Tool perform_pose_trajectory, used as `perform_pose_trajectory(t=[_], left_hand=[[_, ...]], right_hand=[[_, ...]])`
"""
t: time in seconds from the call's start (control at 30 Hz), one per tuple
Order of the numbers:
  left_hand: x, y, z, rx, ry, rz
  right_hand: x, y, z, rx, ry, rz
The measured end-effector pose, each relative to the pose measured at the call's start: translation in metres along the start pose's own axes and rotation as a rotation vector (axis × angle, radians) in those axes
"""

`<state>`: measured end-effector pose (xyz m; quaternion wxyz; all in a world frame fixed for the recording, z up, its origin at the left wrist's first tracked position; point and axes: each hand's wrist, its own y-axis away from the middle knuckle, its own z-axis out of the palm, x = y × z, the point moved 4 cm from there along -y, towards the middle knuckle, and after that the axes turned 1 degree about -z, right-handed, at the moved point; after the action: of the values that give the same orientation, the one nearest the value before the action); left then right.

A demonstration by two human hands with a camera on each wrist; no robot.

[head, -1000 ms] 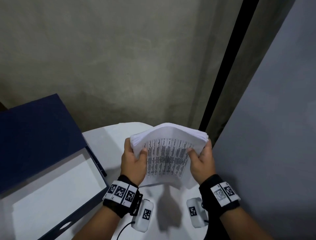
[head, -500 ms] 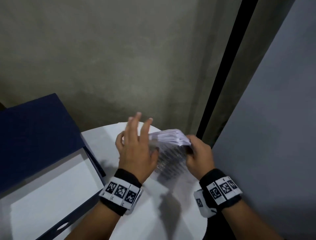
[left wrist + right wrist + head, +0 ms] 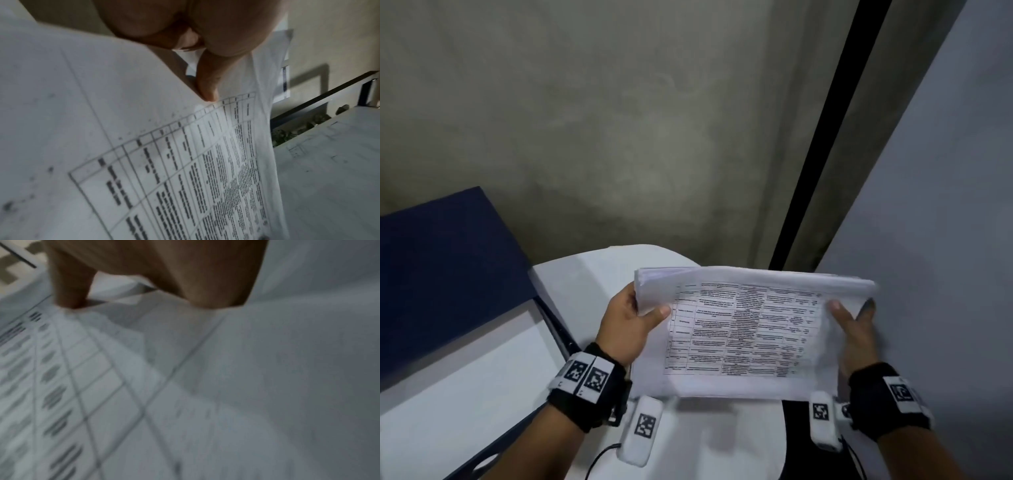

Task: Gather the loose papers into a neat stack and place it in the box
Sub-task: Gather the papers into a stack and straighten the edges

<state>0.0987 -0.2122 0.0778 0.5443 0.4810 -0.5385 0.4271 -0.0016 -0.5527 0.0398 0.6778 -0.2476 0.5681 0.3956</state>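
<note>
A thick stack of white papers (image 3: 743, 332), its top sheet printed with a table, stands tilted on its lower long edge over the white round table (image 3: 585, 284). My left hand (image 3: 631, 313) grips the stack's left short edge, thumb on the printed face. My right hand (image 3: 854, 318) holds the right short edge, thumb on the front and fingers behind. The left wrist view shows the thumb (image 3: 207, 81) pressed on the papers (image 3: 185, 162). In the blurred right wrist view the papers (image 3: 144, 386) fill the frame. The dark blue box (image 3: 458, 359) lies open at the left.
The box's raised dark blue lid (image 3: 441, 267) stands behind its white-lined inside. A grey-green wall (image 3: 619, 120) rises behind the table, with a black vertical strip (image 3: 825, 137) and a pale grey panel (image 3: 945, 205) at the right.
The stack has been turned from upright on a short edge to landscape. My left hand let go mid-turn and now grips the left edge; my right hand moved out to the right edge.
</note>
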Motion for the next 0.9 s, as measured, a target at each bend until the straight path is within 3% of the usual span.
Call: perform_pose_trajectory(t=[0.1, 0.23, 0.37, 0.5, 0.6, 0.73, 0.9], left_hand=[[-0.016, -0.005, 0.001, 0.04, 0.011, -0.038], [-0.051, -0.006, -0.001, 0.163, -0.021, -0.073], [-0.085, 0.004, -0.003, 0.233, -0.002, -0.134], [-0.124, 0.011, -0.011, 0.18, -0.158, -0.275], [-0.126, 0.015, -0.017, 0.258, -0.158, -0.313], [-0.125, 0.019, -0.021, 0.238, -0.148, -0.282], [-0.103, 0.015, -0.018, 0.214, 0.055, -0.135]], right_hand=[[0.014, -0.003, 0.006, -0.184, 0.047, 0.151], [0.041, -0.009, 0.011, -0.043, 0.291, 0.102], [0.067, 0.013, 0.028, 0.022, 0.28, 0.129], [0.091, 0.035, 0.026, 0.036, 0.372, 0.202], [0.088, 0.036, 0.026, 0.059, 0.341, 0.193], [0.087, 0.036, 0.025, 0.012, 0.361, 0.155], [0.071, 0.035, 0.026, 0.007, 0.238, 0.023]])
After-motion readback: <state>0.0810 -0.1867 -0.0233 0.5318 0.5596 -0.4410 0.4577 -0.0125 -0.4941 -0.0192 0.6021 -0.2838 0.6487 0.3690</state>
